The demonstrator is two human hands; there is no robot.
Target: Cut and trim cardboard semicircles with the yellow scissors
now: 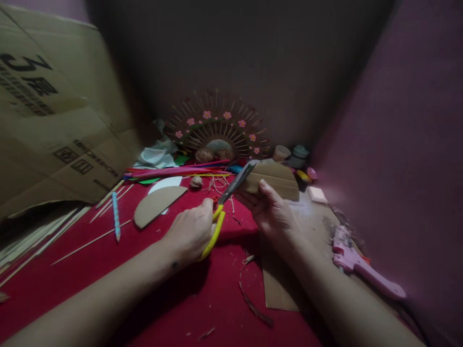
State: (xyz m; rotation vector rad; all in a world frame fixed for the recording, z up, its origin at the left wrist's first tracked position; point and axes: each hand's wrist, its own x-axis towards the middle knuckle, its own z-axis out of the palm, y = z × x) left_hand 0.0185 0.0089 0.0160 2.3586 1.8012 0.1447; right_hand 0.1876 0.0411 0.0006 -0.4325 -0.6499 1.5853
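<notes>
Left hand: fingers clenched on the yellow-handled scissors, blades extending beyond them. Right hand: fingers grasping the curved cardboard piece, thumb on its face, the piece projecting past the fingertips.

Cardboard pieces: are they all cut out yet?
One half-circle on the red cloth looks done. The right hand holds another piece, partly rounded; the left hand holds scissors, blades beside it. Maybe some trimming is left there; I can't tell how much.
</notes>
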